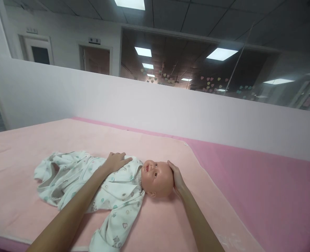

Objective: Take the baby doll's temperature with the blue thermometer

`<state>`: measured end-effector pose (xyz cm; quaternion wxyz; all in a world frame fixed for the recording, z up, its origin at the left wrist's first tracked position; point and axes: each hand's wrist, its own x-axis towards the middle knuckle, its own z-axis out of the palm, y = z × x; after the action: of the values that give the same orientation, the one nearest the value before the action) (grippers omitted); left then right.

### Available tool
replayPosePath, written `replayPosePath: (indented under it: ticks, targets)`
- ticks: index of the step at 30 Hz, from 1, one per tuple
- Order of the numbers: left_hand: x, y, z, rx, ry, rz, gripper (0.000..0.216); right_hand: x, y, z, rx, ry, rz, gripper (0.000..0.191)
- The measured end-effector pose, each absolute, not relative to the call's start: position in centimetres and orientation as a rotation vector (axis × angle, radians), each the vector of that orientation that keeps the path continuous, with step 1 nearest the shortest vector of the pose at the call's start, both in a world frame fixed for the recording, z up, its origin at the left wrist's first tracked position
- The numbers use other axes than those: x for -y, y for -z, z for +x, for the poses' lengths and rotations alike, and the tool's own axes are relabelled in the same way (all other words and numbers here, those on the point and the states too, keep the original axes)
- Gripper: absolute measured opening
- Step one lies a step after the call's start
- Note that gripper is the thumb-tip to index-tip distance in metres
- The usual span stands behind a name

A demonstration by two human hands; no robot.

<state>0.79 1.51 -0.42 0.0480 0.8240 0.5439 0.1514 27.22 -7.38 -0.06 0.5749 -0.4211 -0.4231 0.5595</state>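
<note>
A baby doll (159,179) lies on its back, its bare head toward the right, dressed in a white patterned romper (110,190). My left hand (116,162) rests across the doll's chest, fingers stretched out over the cloth. Around the crown of the doll's head curves my right hand (176,177), cupping it; some of its fingers are hidden behind the head. One sleeve (118,224) of the romper reaches toward the near edge. The legs of the garment look flat and crumpled at the left.
Under the doll is a pale pink blanket (170,224), spread over a darker pink surface (270,189) that shows at right. A low white wall (149,105) runs along the far side. Beyond it are a large window (197,66) and doors.
</note>
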Motion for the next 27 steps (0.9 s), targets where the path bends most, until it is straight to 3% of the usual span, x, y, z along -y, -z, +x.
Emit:
replayPosePath:
  ticks: [5, 13, 20, 27]
  targets:
    - [-1.5, 0.4, 0.8, -1.664, -0.459, 2.512, 0.051, 6.9, -0.2, 28.9, 0.922, -1.147, -0.983, 0.041]
    - [-1.7, 0.5, 0.8, -1.681, -0.440, 2.519, 0.051, 7.6, 0.6, 26.9, 0.950, -1.426, -0.950, 0.039]
    - [-1.6, 0.5, 0.7, -1.680, -0.436, 2.526, 0.051, 6.8, -0.1, 28.9, 0.916, -1.163, -0.963, 0.039]
    - [-1.7, 0.6, 0.7, -1.675, -0.455, 2.522, 0.051, 7.5, 0.0, 27.5, 0.896, -1.305, -0.940, 0.042]
